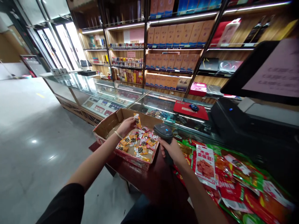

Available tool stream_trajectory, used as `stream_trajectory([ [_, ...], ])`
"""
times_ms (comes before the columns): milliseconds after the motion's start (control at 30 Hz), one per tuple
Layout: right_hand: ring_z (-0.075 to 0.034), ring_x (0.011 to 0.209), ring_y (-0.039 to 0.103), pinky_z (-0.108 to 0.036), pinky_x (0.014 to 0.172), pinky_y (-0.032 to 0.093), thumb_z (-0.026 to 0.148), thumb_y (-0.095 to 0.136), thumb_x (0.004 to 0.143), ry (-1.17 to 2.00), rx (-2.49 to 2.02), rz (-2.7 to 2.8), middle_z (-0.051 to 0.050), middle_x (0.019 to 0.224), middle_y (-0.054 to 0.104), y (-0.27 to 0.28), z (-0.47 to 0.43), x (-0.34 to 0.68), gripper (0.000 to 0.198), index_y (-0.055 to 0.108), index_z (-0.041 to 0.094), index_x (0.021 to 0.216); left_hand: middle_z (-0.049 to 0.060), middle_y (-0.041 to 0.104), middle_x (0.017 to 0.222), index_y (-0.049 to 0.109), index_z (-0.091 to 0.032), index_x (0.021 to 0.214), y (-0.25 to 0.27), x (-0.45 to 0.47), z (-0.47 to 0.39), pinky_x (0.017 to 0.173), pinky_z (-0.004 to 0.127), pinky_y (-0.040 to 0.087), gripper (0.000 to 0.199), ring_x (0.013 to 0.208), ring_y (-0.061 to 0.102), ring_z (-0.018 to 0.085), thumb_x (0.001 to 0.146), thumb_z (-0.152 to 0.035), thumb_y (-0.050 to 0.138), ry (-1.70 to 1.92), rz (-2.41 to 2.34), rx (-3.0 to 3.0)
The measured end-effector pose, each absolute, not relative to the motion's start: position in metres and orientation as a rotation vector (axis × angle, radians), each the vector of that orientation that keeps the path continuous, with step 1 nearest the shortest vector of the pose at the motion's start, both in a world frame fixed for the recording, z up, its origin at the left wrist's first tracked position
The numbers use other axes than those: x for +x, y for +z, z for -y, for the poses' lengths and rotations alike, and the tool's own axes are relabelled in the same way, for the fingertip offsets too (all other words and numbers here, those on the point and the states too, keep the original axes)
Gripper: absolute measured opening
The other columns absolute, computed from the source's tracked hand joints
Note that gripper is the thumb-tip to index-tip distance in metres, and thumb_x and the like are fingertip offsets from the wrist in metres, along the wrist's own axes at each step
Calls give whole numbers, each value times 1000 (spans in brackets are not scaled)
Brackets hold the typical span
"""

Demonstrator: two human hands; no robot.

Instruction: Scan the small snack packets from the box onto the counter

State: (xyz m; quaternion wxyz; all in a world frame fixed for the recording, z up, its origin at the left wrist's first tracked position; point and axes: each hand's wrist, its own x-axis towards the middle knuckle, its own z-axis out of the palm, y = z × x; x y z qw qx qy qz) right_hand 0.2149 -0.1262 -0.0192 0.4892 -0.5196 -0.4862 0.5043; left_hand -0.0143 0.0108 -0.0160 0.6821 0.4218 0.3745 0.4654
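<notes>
While our left hand [126,126] pinches a small orange snack packet [137,120] upright above the cardboard box [109,123] of loose packets, our right hand [171,151] wraps its fingers around the barcode scanner [163,133], beside the red snack bags [224,180].

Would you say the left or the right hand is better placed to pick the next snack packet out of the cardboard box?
Left, probably: the left hand is over the cardboard box, though holding a packet; the right hand grips the scanner.
</notes>
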Motion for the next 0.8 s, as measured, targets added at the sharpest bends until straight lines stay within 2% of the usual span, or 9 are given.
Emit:
stream_trajectory([
  [33,-9,33,45,-21,34,39,52,66,75,1226,-1254,1172,5,44,49,-18,131,219,40,50,18,60,3,61,74,60,-14,85,-13,-7,-4,68,25,50,8,64,59,10,85,-22,58,1052,-787,818],
  [100,-8,32,44,-21,34,39,53,65,76,1227,-1252,1164,4,44,49,-16,141,226,42,49,18,57,1,55,65,60,-15,85,-8,6,8,66,26,51,16,57,55,10,91,-22,47,1023,-708,638],
  [200,-8,32,44,-20,33,38,53,68,73,1219,-1259,1132,5,45,50,-12,154,233,41,52,18,60,2,52,63,63,-16,95,-3,22,23,61,29,51,45,55,53,12,94,-51,34,998,-624,614],
  [300,-8,32,45,-20,32,38,52,71,70,1210,-1254,1089,6,45,50,-11,165,238,38,54,18,66,8,59,74,64,-16,105,-4,36,38,60,31,50,76,65,57,16,82,-77,25,1067,-608,716],
  [367,-9,32,45,-20,32,38,52,72,68,1203,-1270,1067,6,44,50,-11,170,240,38,54,18,66,10,63,82,64,-18,107,-6,44,45,61,30,49,71,70,59,17,82,-76,31,1103,-616,750],
  [467,-9,31,44,-21,32,38,53,72,67,1187,-1315,1056,5,44,50,-12,176,242,40,54,18,63,9,65,86,65,-18,100,-10,53,47,62,28,50,41,71,61,15,89,-54,47,1052,-603,736],
  [533,-9,31,44,-21,33,38,53,71,68,1174,-1348,1075,4,42,50,-12,179,242,40,52,19,60,9,66,88,65,-17,97,-13,58,44,62,29,51,31,73,62,16,92,-43,48,1012,-578,702],
  [633,-9,32,45,-21,35,39,50,70,70,1140,-1369,1122,4,41,49,-12,185,240,39,51,19,59,7,67,88,65,-17,101,-19,63,41,62,26,51,29,71,63,14,93,-39,47,1018,-614,718],
  [800,-10,34,46,-22,37,38,49,68,73,1121,-1390,1162,4,46,52,-18,194,237,34,53,19,67,0,62,72,62,-21,120,-26,68,44,52,17,45,40,59,58,9,89,-45,54,1062,-798,914],
])
